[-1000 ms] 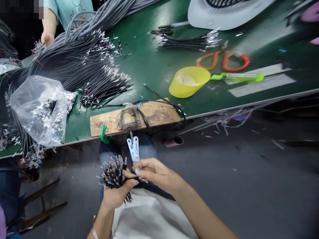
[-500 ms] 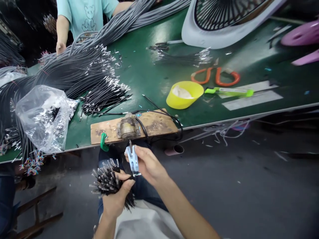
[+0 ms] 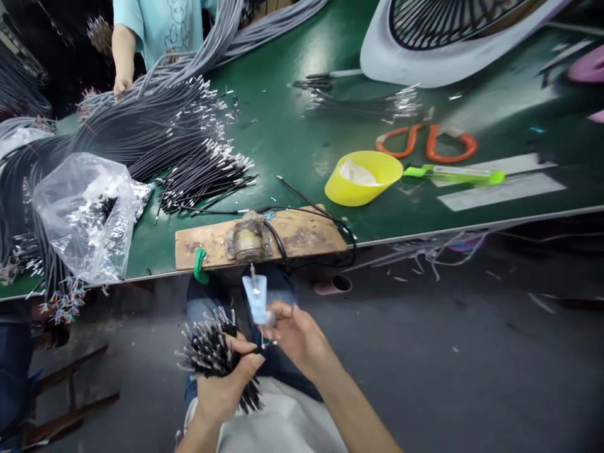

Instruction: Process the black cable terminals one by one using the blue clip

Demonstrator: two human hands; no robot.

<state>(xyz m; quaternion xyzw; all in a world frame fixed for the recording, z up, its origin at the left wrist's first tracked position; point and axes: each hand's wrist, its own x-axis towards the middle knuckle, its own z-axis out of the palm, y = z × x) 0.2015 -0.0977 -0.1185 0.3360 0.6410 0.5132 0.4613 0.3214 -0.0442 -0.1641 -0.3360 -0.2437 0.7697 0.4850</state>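
The left hand (image 3: 219, 391) is gripping a thick bundle of short black cables with silvery ends (image 3: 206, 353) above the lap, its thumb and forefinger pinching one black cable end with thin coloured strands (image 3: 259, 350). The right hand (image 3: 302, 343) is hovering just beside those strands with fingers curled; blur is hiding whether it is pinching anything. A pale-blue plastic clip (image 3: 255, 302) is hanging, blurred, near the right fingertips, below a small dirty cylindrical motor (image 3: 249, 244). The motor is sitting on a stained wooden board (image 3: 309, 236) at the green bench's (image 3: 287, 138) edge.
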